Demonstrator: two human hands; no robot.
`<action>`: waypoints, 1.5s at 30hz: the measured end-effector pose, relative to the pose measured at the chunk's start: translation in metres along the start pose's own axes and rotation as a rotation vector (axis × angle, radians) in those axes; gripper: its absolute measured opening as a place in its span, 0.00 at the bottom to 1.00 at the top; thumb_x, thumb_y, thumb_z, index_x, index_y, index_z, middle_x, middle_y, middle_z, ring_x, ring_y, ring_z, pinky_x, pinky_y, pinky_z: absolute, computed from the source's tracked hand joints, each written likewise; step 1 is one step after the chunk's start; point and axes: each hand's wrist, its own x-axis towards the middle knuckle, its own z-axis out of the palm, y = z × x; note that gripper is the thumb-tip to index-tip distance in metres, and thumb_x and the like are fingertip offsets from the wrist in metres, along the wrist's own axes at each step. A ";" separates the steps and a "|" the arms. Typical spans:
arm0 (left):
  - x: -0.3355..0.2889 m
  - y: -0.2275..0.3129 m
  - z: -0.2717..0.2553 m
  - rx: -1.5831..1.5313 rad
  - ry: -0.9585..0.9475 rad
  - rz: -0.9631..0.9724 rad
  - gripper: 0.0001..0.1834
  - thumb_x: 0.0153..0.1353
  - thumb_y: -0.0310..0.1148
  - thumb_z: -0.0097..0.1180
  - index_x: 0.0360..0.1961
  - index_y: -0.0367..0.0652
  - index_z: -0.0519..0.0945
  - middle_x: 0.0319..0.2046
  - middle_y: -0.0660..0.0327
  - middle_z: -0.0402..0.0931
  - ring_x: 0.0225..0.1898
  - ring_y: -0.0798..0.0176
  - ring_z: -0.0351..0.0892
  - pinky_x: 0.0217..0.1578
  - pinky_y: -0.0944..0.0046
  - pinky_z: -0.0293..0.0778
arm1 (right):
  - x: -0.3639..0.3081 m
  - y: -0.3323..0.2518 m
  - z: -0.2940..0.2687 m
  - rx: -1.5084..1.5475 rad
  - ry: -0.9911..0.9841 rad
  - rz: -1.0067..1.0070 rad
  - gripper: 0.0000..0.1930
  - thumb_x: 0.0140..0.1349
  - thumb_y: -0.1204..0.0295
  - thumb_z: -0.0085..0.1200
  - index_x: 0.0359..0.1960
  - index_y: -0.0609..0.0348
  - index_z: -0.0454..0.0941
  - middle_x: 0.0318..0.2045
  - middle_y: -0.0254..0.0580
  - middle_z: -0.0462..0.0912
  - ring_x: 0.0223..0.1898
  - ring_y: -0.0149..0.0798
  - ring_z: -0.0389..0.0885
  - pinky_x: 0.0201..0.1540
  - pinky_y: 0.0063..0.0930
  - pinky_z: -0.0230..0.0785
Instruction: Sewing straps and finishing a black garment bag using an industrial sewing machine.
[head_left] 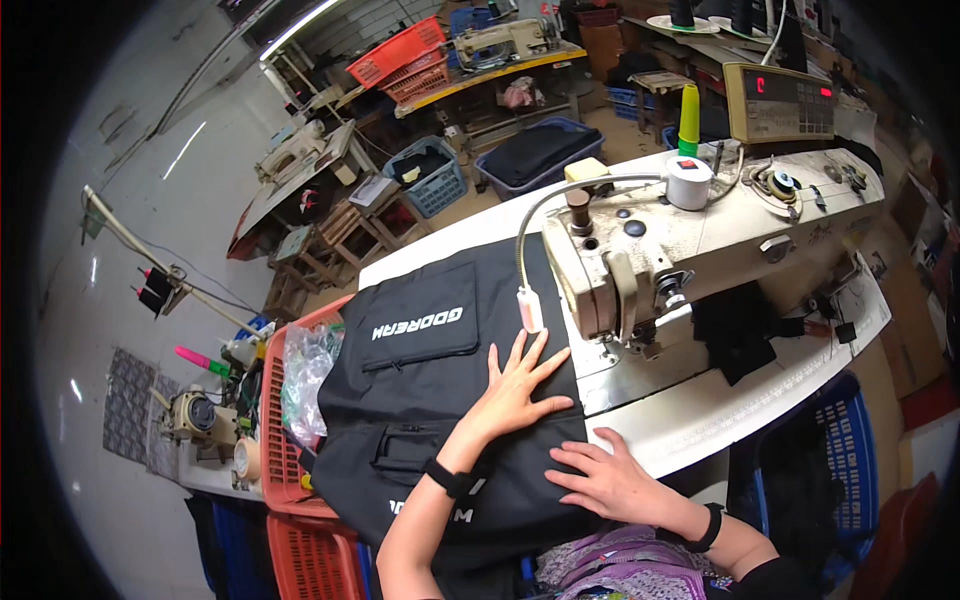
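Note:
A large piece of black fabric (pixel 400 305) with white lettering, a flap pocket and a handle-like strap is spread over the white sewing table, its near part hanging toward me. My left hand (pixel 517 385) lies on it with fingers spread, close to the sewing machine (pixel 640 260). Lower and to the right, my right hand (pixel 610 478) rests on the fabric's right edge, fingers stretched out. Neither hand grips anything. The needle area sits just right of my left fingertips, and a small lamp (pixel 529 308) on a bent metal neck hangs above the fabric.
An orange basket (pixel 275 420) holding clear plastic stands against the table's left side. Black scraps (pixel 735 330) lie right of the needle. A control box (pixel 780 105) and a green thread cone (pixel 689 120) rise behind the machine. A blue basket (pixel 845 470) is at the lower right.

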 end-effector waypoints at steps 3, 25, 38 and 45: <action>0.004 0.018 0.015 0.029 -0.005 -0.031 0.42 0.56 0.61 0.56 0.70 0.60 0.61 0.73 0.51 0.42 0.74 0.43 0.33 0.63 0.24 0.30 | -0.012 0.009 -0.014 0.098 0.023 0.119 0.17 0.59 0.61 0.59 0.48 0.51 0.78 0.50 0.39 0.76 0.55 0.37 0.73 0.63 0.48 0.53; -0.014 0.048 -0.023 0.107 -0.121 -0.043 0.44 0.55 0.56 0.60 0.67 0.43 0.62 0.71 0.43 0.46 0.72 0.38 0.40 0.63 0.26 0.38 | -0.002 0.047 -0.030 -0.176 0.178 0.286 0.24 0.59 0.62 0.59 0.55 0.58 0.73 0.60 0.38 0.72 0.64 0.37 0.66 0.67 0.48 0.48; -0.084 0.101 0.037 0.022 0.427 -0.127 0.15 0.62 0.29 0.58 0.49 0.38 0.80 0.54 0.46 0.73 0.54 0.44 0.71 0.56 0.51 0.63 | -0.240 0.126 -0.087 -0.369 1.406 1.028 0.03 0.60 0.81 0.52 0.33 0.59 0.73 0.28 0.39 0.76 0.31 0.35 0.72 0.37 0.26 0.63; -0.070 0.110 0.049 0.068 0.462 -0.076 0.14 0.63 0.29 0.57 0.49 0.39 0.80 0.51 0.46 0.75 0.51 0.45 0.72 0.54 0.51 0.65 | -0.489 0.175 0.014 0.078 0.870 1.833 0.04 0.52 0.76 0.59 0.30 0.58 0.81 0.27 0.39 0.83 0.32 0.29 0.80 0.37 0.24 0.71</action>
